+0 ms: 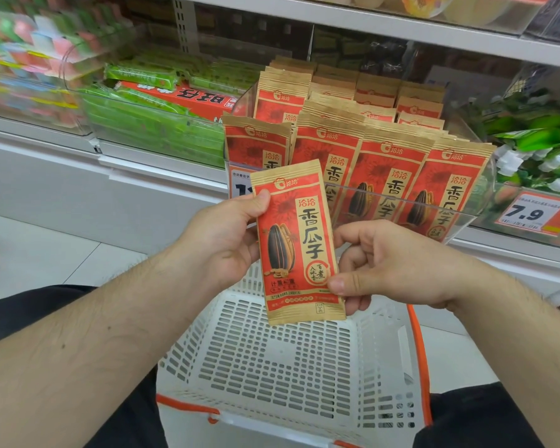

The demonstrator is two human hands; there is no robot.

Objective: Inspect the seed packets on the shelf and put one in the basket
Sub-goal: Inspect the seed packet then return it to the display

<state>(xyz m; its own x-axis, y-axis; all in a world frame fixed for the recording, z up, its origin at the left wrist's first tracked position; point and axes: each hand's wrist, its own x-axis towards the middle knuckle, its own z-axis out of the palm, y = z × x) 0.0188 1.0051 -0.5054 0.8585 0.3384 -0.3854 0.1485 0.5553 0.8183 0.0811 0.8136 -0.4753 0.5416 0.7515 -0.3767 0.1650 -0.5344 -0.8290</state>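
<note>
1. The left hand [222,236] gripped the sunflower seed packet [298,244] at its upper left edge, the thumb lying on the front near the top corner and the other fingers hidden behind it.

2. The right hand [398,263] pinched the same packet at its lower right part: the thumb pressed on the front beside the round stamp, and the curled fingers went behind. So both grips were narrow and holding one packet together.

3. The packet stood nearly upright between the two hands, its printed front turned to the camera, a little tilted.

4. It hung directly above the white shopping basket [272,357], not touching it. Nothing was visible inside the basket.

5. Behind the hands, the clear shelf bin [466,221] carried the other seed packets [385,176] in rows, standing upright.

6. Judgement on progress: one packet was taken out and seemed to be under inspection. The putting into the basket was not yet done; it would need only to lower the packet and let it go.
</note>
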